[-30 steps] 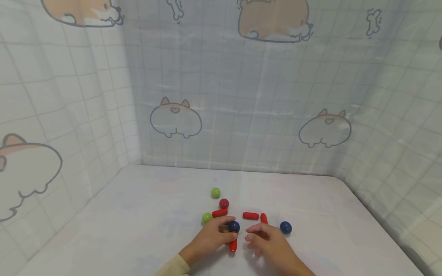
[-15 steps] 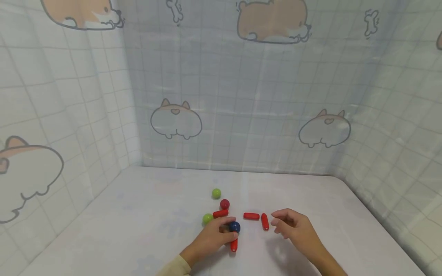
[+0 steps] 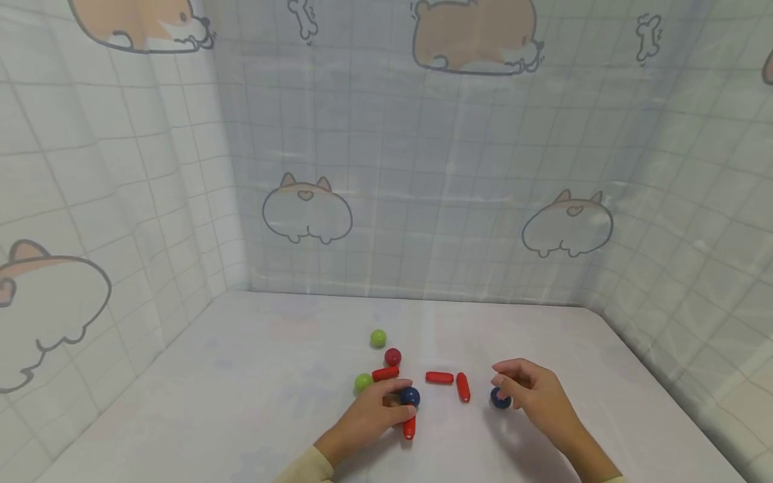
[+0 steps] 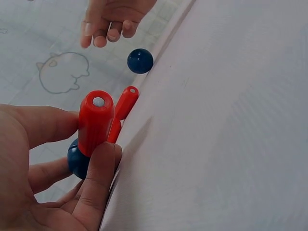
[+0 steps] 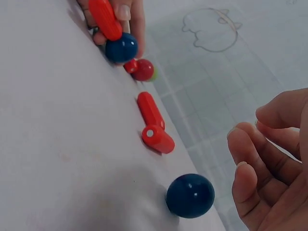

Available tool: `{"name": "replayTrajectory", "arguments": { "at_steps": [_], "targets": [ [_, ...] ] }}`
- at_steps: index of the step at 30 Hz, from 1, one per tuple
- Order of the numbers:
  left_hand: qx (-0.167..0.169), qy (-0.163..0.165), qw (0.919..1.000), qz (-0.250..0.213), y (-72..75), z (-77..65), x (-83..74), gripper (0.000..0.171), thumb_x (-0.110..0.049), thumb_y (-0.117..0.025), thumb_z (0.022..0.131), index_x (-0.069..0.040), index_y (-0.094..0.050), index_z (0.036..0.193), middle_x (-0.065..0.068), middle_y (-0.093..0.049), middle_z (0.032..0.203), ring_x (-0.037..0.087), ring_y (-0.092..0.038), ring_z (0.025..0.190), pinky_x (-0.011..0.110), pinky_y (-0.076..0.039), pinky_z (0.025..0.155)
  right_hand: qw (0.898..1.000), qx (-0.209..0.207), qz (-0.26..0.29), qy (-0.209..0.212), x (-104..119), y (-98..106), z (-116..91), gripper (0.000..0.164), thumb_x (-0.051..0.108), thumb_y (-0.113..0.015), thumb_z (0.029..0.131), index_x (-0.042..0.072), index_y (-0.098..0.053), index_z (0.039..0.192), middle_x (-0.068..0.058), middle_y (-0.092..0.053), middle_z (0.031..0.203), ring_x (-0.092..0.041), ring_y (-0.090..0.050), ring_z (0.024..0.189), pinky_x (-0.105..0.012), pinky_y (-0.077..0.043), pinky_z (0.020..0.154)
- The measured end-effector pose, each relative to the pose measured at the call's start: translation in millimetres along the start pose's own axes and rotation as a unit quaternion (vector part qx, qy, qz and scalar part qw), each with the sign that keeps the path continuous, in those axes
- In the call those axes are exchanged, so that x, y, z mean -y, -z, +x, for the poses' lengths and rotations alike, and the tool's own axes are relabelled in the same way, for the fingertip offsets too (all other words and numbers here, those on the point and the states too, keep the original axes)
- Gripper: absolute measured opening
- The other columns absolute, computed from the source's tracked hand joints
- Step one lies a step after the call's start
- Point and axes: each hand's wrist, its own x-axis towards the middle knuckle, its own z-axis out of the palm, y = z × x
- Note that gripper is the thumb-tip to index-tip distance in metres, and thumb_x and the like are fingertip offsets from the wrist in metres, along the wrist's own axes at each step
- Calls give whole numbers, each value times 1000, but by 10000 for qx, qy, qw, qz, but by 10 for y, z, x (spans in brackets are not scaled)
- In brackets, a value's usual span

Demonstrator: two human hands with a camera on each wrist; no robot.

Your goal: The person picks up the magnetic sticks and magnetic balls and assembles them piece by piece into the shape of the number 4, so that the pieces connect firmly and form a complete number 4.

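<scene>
In the head view my left hand [image 3: 371, 416] pinches a short red rod [image 3: 409, 429] between thumb and fingers. A dark blue ball [image 3: 410, 396] sits against the rod's far end; the left wrist view shows the rod [image 4: 94, 127] with a pale dot on its near end and the ball [image 4: 77, 161] behind it. My right hand [image 3: 543, 402], fingers loosely bent, is over a second blue ball [image 3: 498, 400] on the table. A gap shows between its fingertips and that ball [image 5: 190, 196] in the right wrist view.
Two red rods [image 3: 439, 378] lie between the hands. Beyond the left hand are another red rod [image 3: 386, 373], a dark red ball [image 3: 392, 357] and two green balls [image 3: 378, 338]. Patterned curtains [image 3: 386, 168] enclose the white table [image 3: 290, 376] at the back and sides.
My right hand has moved away from the left hand, rightward past the loose red rods to the second blue ball. My left hand keeps its hold in the same place.
</scene>
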Motion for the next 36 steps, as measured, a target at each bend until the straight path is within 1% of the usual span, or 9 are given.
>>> {"name": "replayTrajectory", "arguments": {
  "at_steps": [4,8,11,16,20,23,26,31,36],
  "targets": [
    [-25,40,10000,16,4,7,-3,51,-23,-81,84,-16,-65,133,4,-61,114,22,-56,97,38,-59,75,10000,26,53,73,-21,46,7,31,22,-72,93,1,-67,116,-13,-70,98,-21,-67,80,-31,-55,65],
    [-27,51,10000,-28,6,11,-8,52,-23,-81,84,-16,-65,133,4,-60,116,22,-55,98,39,-59,75,9998,-38,67,189,-42,105,13,32,20,-72,93,0,-67,117,-14,-70,101,-21,-67,81,-31,-55,66],
    [-7,61,9999,-103,11,9,-14,52,-23,-81,84,-16,-65,133,5,-60,118,23,-55,99,39,-59,75,9999,-22,35,124,-74,144,35,34,21,-72,93,-1,-66,118,-15,-70,105,-20,-67,84,-31,-55,67],
    [-5,94,9999,-139,17,7,-13,51,-24,-81,84,-17,-65,132,5,-60,117,23,-55,100,40,-59,75,9994,47,-344,-72,-143,186,80,33,20,-71,94,0,-66,119,-12,-69,109,-18,-65,88,-31,-56,69],
    [-20,140,9998,-146,9,5,-6,51,-24,-82,83,-17,-66,131,5,-60,116,24,-55,99,40,-59,75,9975,102,-671,-183,-196,195,101,30,17,-71,93,1,-67,118,-8,-69,107,-18,-62,90,-29,-55,69],
    [-22,167,9997,-151,0,4,3,50,-24,-82,83,-17,-66,131,5,-59,115,24,-54,100,40,-59,74,9961,257,-802,-259,-230,190,105,31,19,-73,92,4,-68,118,-5,-68,104,-18,-61,91,-29,-54,70],
    [-34,175,9997,-152,-3,-1,6,50,-24,-82,83,-18,-66,130,5,-59,114,24,-54,100,40,-59,74,9937,511,-977,-194,-266,185,100,34,24,-75,90,6,-68,119,-2,-69,105,-18,-62,95,-28,-52,74],
    [-62,158,9997,-166,-4,-1,4,49,-24,-82,84,-17,-67,129,5,-60,113,24,-54,99,39,-59,75,9893,1006,-1055,-34,-294,185,94,41,28,-74,90,3,-65,122,-5,-68,116,-21,-64,104,-29,-53,81],
    [-78,154,9997,-162,-5,-9,-3,48,-24,-82,83,-17,-67,129,5,-60,112,23,-55,97,39,-59,75,9869,1197,-1083,-40,-289,180,91,43,26,-75,90,1,-64,123,-7,-67,117,-23,-64,103,-35,-54,83]
  ]
}}
